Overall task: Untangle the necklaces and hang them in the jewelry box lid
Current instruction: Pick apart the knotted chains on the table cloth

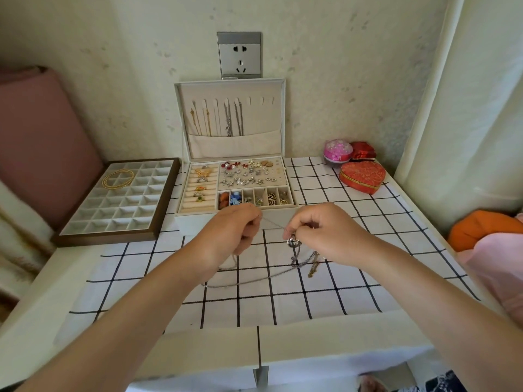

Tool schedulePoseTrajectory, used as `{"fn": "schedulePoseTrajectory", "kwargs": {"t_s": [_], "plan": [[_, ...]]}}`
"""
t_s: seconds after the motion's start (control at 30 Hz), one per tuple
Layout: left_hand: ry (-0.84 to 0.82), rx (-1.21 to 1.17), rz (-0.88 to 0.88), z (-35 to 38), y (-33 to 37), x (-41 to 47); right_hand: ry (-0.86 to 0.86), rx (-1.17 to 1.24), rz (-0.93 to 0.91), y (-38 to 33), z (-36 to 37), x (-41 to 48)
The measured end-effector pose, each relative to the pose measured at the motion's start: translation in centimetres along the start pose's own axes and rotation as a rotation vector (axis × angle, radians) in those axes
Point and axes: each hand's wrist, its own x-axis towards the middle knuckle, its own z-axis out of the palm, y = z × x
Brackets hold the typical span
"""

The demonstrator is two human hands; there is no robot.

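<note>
A thin silver chain [273,223] is held taut between the left hand [232,230] and the right hand [325,233], each pinching it with curled fingers above the checked cloth [283,301]. Tangled necklaces [302,260] hang from the right hand onto the cloth. Several necklaces are noted already hung in the upright jewelry box lid [230,120].
</note>
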Motion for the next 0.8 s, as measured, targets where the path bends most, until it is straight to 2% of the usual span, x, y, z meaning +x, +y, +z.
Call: {"fn": "schedulePoseTrajectory", "kwargs": {"t_s": [0.1,0.2,0.3,0.4,0.47,0.53,0.57,0.63,0.7,0.8], "plan": [[0.031,0.132,0.088,-0.8,0.3,0.1,-0.069,-0.026,0.006,0.2,-0.4,-0.2],[0.076,0.219,0.156,-1.8,0.1,0.1,-0.049,-0.023,-0.014,0.4,-0.5,-0.1],[0.043,0.002,0.156,-2.2,-0.2,0.2,-0.084,0.014,0.002,0.6,-0.6,0.0],[0.043,-0.169,0.140,-2.0,-0.1,-0.1,-0.117,-0.049,0.030,0.6,-0.5,-0.2],[0.118,0.021,0.175,-2.1,-0.1,-0.2,-0.085,-0.069,0.050,0.5,-0.4,-0.4],[0.218,0.495,0.259,-2.8,-0.5,-0.1,-0.046,-0.063,0.065,0.5,-0.4,-0.4],[0.229,0.710,0.270,-3.1,-0.7,0.0,-0.031,-0.050,0.073,0.4,-0.5,-0.4],[0.185,0.939,0.199,-3.5,-1.2,-0.2,-0.010,-0.019,0.084,0.3,-0.5,-0.5],[0.108,0.985,0.136,-3.2,-1.4,-0.5,-0.008,0.022,0.101,0.0,-0.4,-0.5],[-0.001,0.767,0.159,-1.5,-1.8,-0.6,-0.002,0.163,0.112,-0.5,0.4,-0.4]]}}
